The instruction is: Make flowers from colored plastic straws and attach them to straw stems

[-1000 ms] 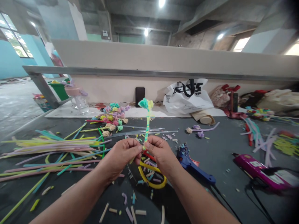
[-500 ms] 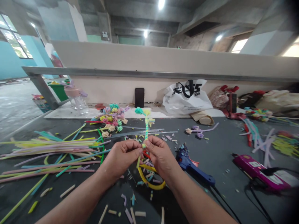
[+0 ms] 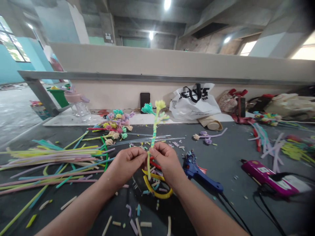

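Upright between my hands stands a pipe-cleaner flower (image 3: 155, 129), with a teal bloom, a yellow bloom and a paler one on a green-and-yellow wrapped stem. My right hand (image 3: 168, 162) pinches this stem low down between thumb and fingers. My left hand (image 3: 129, 164) is closed at the same spot, fingertips pressed together against the stem's left side. Below the fingers the bare yellow-green stem end hangs down. Behind it on the dark table lies a yellow loop (image 3: 162, 195), partly hidden by my right hand.
Loose pipe cleaners (image 3: 54, 157) spread at left, with finished flowers (image 3: 118, 123) behind them. To the right lie a blue glue gun (image 3: 201, 175) and a magenta corded tool (image 3: 268, 178). A phone (image 3: 145, 102), white bag (image 3: 195, 103) and clear bottle (image 3: 78, 108) stand at the back.
The flower has risen slightly, and its blooms now show more spread out. More of the bare stem end shows beneath my fingers. Both hands stay close together at the stem.
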Action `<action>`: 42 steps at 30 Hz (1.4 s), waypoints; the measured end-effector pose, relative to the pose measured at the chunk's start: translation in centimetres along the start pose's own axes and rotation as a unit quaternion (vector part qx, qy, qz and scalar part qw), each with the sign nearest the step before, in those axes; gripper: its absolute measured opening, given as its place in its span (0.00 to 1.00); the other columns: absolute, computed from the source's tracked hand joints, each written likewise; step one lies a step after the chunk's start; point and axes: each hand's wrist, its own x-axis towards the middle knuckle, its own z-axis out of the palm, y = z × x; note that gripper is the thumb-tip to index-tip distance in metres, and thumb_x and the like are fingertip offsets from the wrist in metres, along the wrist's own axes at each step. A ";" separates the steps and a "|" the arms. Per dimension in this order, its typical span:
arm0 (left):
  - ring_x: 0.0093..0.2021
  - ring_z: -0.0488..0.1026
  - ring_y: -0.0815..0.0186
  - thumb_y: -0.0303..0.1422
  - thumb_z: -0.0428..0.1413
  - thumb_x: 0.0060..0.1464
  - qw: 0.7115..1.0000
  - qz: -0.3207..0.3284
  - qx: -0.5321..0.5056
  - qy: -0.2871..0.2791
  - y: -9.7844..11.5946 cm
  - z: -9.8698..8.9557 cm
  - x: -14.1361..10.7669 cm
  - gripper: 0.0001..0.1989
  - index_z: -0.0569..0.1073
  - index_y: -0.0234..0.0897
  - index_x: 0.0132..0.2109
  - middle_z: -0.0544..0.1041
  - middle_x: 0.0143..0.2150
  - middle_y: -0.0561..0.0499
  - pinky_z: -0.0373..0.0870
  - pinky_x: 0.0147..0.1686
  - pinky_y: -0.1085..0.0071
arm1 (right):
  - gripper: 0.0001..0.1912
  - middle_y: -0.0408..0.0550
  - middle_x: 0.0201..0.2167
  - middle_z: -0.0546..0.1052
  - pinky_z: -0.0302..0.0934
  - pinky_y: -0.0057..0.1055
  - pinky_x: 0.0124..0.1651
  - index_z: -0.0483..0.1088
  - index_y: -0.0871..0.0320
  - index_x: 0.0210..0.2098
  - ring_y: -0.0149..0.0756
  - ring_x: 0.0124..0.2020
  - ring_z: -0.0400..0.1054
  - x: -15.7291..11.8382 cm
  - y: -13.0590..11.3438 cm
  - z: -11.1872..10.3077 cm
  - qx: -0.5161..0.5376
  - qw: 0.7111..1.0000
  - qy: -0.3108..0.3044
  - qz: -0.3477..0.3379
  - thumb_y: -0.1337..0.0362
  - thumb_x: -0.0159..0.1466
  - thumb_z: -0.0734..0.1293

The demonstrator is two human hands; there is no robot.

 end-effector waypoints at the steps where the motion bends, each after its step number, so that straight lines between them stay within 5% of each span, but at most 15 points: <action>1: 0.27 0.69 0.69 0.32 0.51 0.52 0.999 0.030 0.042 0.016 -0.1 -0.2 0.1 0.09 0.72 0.35 0.28 0.73 0.24 0.53 0.63 0.29 0.76 | 0.13 0.37 0.17 0.58 0.46 0.27 0.25 0.59 0.57 0.19 0.27 0.20 0.50 0.0 0.1 0.0 0.039 0.999 -0.011 0.019 0.59 0.53 0.66; 6: 0.33 0.71 0.67 0.27 0.53 0.51 0.946 0.205 0.234 0.095 -1.5 -0.7 0.0 0.04 0.72 0.38 0.33 0.75 0.31 0.52 0.66 0.35 0.74 | 0.15 0.36 0.16 0.57 0.44 0.26 0.24 0.60 0.58 0.18 0.26 0.20 0.48 0.2 0.5 0.2 0.117 0.992 -0.015 0.046 0.58 0.52 0.68; 11: 0.38 0.71 0.66 0.23 0.48 0.54 0.874 0.372 0.306 0.060 -2.6 -1.2 -0.2 0.10 0.70 0.38 0.41 0.75 0.36 0.47 0.67 0.40 0.70 | 0.16 0.36 0.15 0.57 0.43 0.26 0.24 0.60 0.58 0.17 0.26 0.19 0.48 0.2 0.6 0.3 0.094 0.994 -0.013 0.054 0.57 0.50 0.69; 16: 0.38 0.70 0.65 0.23 0.48 0.54 0.845 0.411 0.340 0.042 -2.9 -1.6 0.0 0.09 0.69 0.37 0.41 0.74 0.36 0.47 0.67 0.41 0.68 | 0.15 0.36 0.14 0.57 0.41 0.26 0.23 0.60 0.58 0.17 0.25 0.19 0.46 0.1 0.9 0.5 0.090 0.994 -0.013 0.067 0.58 0.49 0.69; 20: 0.36 0.70 0.67 0.25 0.50 0.54 0.885 0.352 0.298 0.065 -2.8 -1.2 0.0 0.06 0.70 0.37 0.37 0.75 0.34 0.48 0.66 0.39 0.72 | 0.15 0.36 0.14 0.58 0.41 0.26 0.23 0.60 0.58 0.17 0.25 0.19 0.46 -0.1 0.8 0.7 0.104 0.991 -0.025 0.074 0.58 0.49 0.69; 29: 0.28 0.69 0.69 0.28 0.56 0.46 0.992 0.056 0.069 0.090 -1.7 0.2 0.4 0.02 0.70 0.35 0.28 0.74 0.25 0.54 0.64 0.30 0.75 | 0.12 0.38 0.16 0.63 0.45 0.26 0.25 0.62 0.59 0.18 0.26 0.20 0.51 -0.3 0.5 0.5 0.106 0.991 -0.042 0.076 0.61 0.50 0.68; 42: 0.24 0.71 0.71 0.29 0.56 0.45 0.990 -0.019 -0.093 0.105 -1.9 0.7 0.8 0.04 0.67 0.35 0.27 0.73 0.20 0.56 0.66 0.28 0.76 | 0.10 0.41 0.18 0.69 0.52 0.27 0.28 0.65 0.60 0.21 0.30 0.22 0.61 0.0 0.5 0.1 0.124 0.986 -0.075 0.078 0.61 0.49 0.69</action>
